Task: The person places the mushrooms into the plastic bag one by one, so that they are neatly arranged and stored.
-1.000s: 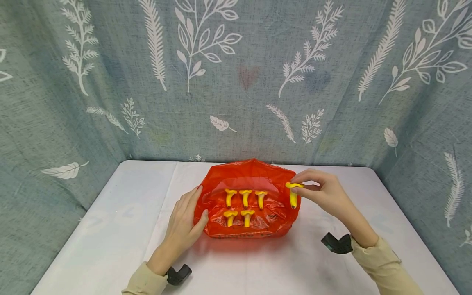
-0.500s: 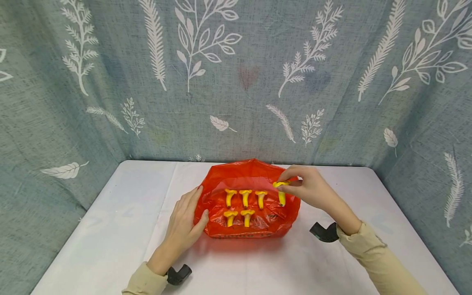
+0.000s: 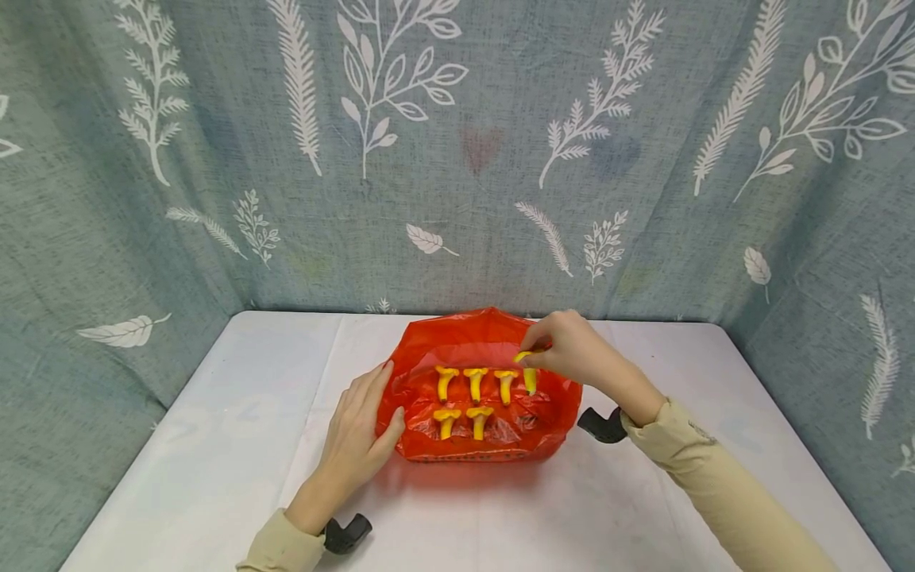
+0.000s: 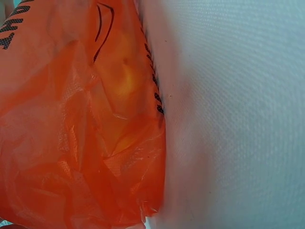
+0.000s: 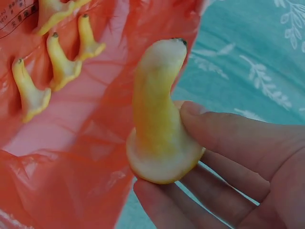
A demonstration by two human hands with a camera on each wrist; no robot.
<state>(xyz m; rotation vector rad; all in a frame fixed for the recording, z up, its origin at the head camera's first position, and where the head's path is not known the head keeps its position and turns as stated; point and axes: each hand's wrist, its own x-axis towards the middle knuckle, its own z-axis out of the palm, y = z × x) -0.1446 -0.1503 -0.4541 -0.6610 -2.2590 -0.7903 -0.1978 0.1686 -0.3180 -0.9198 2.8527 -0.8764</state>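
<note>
An open red plastic bag (image 3: 429,353) lies on the white table (image 3: 214,445) with several yellow toy mushrooms (image 3: 475,383) lined up inside it in two rows. My right hand (image 3: 565,349) pinches another yellow mushroom (image 3: 528,373) by its cap and holds it inside the bag, just right of the back row. The right wrist view shows that mushroom (image 5: 159,124) close up, gripped between thumb and fingers, with the bag (image 5: 71,157) behind it. My left hand (image 3: 357,433) rests flat against the bag's left side. The left wrist view shows only crumpled bag (image 4: 81,129) and table.
Grey-blue curtains (image 3: 457,151) with white leaf prints close in the table at the back and both sides. Bare white tabletop (image 3: 715,445) lies to the left, right and front of the bag.
My right hand has carried the mushroom leftward from the bag's right edge into the bag, beside the back row. The left hand has stayed in place.
</note>
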